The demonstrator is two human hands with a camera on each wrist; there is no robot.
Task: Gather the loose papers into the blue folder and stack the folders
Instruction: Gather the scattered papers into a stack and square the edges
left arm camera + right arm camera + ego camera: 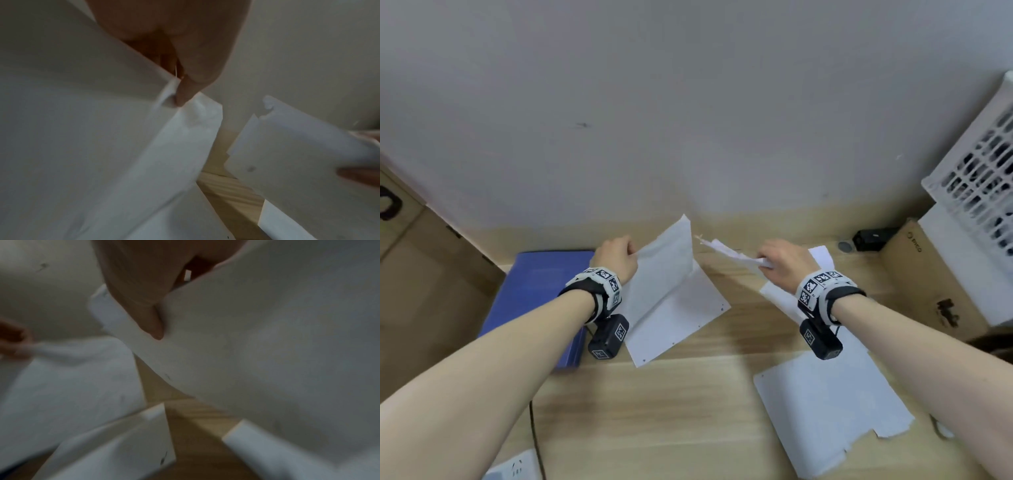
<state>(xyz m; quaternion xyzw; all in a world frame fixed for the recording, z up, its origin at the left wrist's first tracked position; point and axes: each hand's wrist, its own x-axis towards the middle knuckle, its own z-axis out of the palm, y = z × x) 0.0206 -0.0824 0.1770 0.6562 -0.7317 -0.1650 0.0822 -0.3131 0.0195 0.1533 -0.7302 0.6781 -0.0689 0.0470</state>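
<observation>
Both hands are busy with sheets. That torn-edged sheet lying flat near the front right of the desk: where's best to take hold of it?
Take the torn-edged sheet by its intact left edge, coming from the left over bare desk. It lies flat, so slide fingertips under there; the ragged near corner would likely rip further.

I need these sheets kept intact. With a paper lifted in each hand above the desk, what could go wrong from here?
1. The left hand pinches its sheet only at a corner, which already crumples there; pulling might tear or crease it.
2. The right hand holds a sheet with a ragged edge; it could snag or rip further.
3. The torn paper lies near the desk's front edge; a forearm might sweep it off.
</observation>
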